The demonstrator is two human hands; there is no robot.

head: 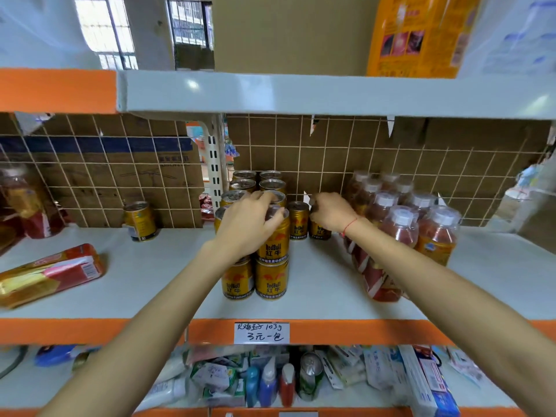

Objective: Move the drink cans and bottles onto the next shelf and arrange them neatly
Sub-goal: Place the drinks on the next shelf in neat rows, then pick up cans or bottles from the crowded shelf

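We see both hands reaching into the middle shelf (pixel 316 284), a white board with an orange front edge. The left hand (pixel 248 225) lies over the top of a gold can (pixel 272 236) at the front of a two-high stack of gold cans (pixel 255 236); its fingers curl over the rim, so it grips that top can from above. The stack runs back toward the wire grid (pixel 376 152) in two columns, the rear cans showing only their silver lids.

The right hand (pixel 332 213), with a red string (pixel 349 225) at the wrist, closes over the top of a small can (pixel 319 230) standing on the shelf — the fingers wrap round its upper part and hide the lid. Just to its left stands another single can (pixel 298 219), untouched, between that hand and the stack.

To the right sits a cluster of bottles (pixel 415 218) with white caps and reddish drink, in rows, the nearest touching the right forearm's far side as far as we can tell.

On the left bay a lone gold can (pixel 140 221) stands near the cardboard backing, and a red-and-gold packet (pixel 51 273) lies flat at the front. A handwritten price tag (pixel 261 332) hangs on the shelf edge — below it, a jumble of tubes and small boxes (pixel 270 380).
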